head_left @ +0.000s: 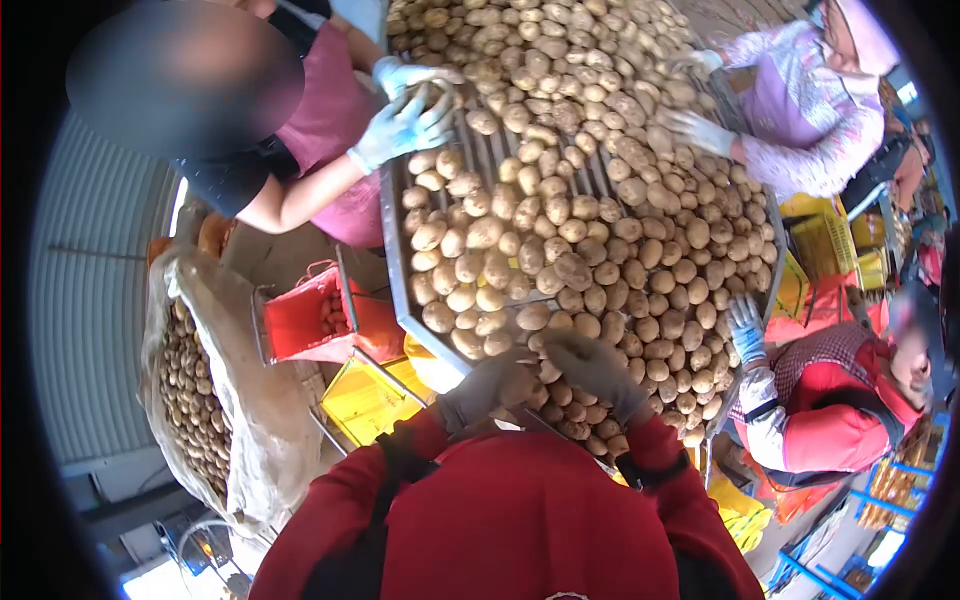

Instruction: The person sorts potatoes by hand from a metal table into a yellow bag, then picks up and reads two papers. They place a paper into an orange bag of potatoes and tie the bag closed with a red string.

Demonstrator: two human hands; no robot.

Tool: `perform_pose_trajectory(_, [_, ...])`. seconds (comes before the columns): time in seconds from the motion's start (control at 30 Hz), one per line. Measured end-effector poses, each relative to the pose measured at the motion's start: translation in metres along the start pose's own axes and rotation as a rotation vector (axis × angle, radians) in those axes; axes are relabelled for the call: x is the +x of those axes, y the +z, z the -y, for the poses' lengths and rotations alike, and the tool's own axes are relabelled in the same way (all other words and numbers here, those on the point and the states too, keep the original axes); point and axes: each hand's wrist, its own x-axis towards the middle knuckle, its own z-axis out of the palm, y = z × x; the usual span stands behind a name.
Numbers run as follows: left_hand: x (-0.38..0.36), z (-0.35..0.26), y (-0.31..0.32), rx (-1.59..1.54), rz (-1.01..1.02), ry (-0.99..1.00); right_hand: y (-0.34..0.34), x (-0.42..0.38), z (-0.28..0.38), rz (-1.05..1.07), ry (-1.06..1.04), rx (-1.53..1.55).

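Note:
Many potatoes (pixel 655 250) cover a metal sorting table (pixel 398 270), whose raised rim runs round them. My left hand (pixel 488 388), in a grey glove, is at the near edge with its fingers curled against a potato (pixel 518 384). Just to the right, my right hand (pixel 592 368), gloved the same way, reaches over the potatoes with its fingers bent downward. Its fingertips are dark and blurred, so what lies under them cannot be made out. The two hands are close together, with potatoes in front of them and beside the right one.
Gloved co-workers stand at the left (pixel 330 130), the upper right (pixel 800 120) and the right (pixel 830 400), hands over the potatoes. Left of the table are a red container (pixel 300 322), a yellow crate (pixel 370 402) and a large white sack (pixel 265 420) of potatoes. Yellow crates (pixel 822 240) stand at right.

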Motion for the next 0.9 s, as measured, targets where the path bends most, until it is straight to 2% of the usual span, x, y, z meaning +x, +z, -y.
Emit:
perform_pose_trajectory(0.03, [-0.01, 0.005, -0.005, 0.148, 0.022, 0.097, -0.003, 0.011, 0.0, -0.11, -0.048, -0.023])
perform_pose_trajectory(0.1, [-0.042, -0.003, -0.011, 0.636, -0.025, 0.294, -0.017, 0.032, 0.02, -0.273, -0.06, -0.223])
perform_pose_trajectory(0.13, [-0.053, 0.0, -0.02, 0.623, -0.105, 0.385, -0.02, 0.039, 0.029, -0.36, -0.07, -0.321])
perform_pose_trajectory(0.23, [-0.074, 0.019, -0.049, 0.565, -0.358, 0.689, -0.016, 0.06, 0.012, -0.508, -0.306, -0.579])
perform_pose_trajectory(0.27, [-0.083, 0.023, -0.06, 0.453, -0.387, 0.688, -0.007, 0.067, -0.004, -0.49, -0.359, -0.575])
perform_pose_trajectory(0.3, [-0.088, 0.026, -0.08, -0.066, -0.384, 0.519, 0.002, 0.069, -0.024, -0.474, -0.412, -0.57])
perform_pose_trajectory(0.33, [-0.097, 0.027, -0.081, -0.189, -0.352, 0.509, 0.011, 0.067, -0.019, -0.462, -0.464, -0.565])
perform_pose_trajectory(0.37, [-0.106, 0.028, -0.083, -0.315, -0.323, 0.498, 0.02, 0.066, -0.013, -0.424, -0.407, -0.6])
perform_pose_trajectory(0.4, [-0.115, 0.029, -0.085, -0.439, -0.298, 0.486, 0.028, 0.077, -0.007, -0.426, -0.525, -0.652])
perform_pose_trajectory(0.47, [-0.119, 0.042, -0.1, -0.839, -0.256, 0.336, 0.039, 0.116, 0.003, -0.434, -0.753, -0.744])
perform_pose_trajectory(0.57, [-0.12, 0.058, -0.087, 0.457, -0.513, 0.738, 0.051, 0.187, 0.036, -0.455, -0.721, -1.088])
perform_pose_trajectory(0.73, [-0.137, 0.042, -0.056, 0.586, -0.588, 0.743, 0.074, 0.279, 0.032, -0.432, -0.363, -1.575])
perform_pose_trajectory(0.77, [-0.138, 0.041, -0.055, 0.304, -0.506, 0.7, 0.08, 0.288, 0.034, -0.479, -0.327, -1.534])
perform_pose_trajectory(0.8, [-0.14, 0.042, -0.053, 0.025, -0.415, 0.653, 0.078, 0.29, 0.035, -0.438, -0.338, -1.498])
perform_pose_trajectory(0.87, [-0.15, 0.03, -0.048, 0.067, -0.391, 0.635, 0.066, 0.279, 0.049, -0.322, -0.324, -1.329])
perform_pose_trajectory(0.9, [-0.164, 0.016, -0.04, 0.382, -0.464, 0.655, 0.063, 0.267, 0.063, -0.251, -0.29, -1.19])
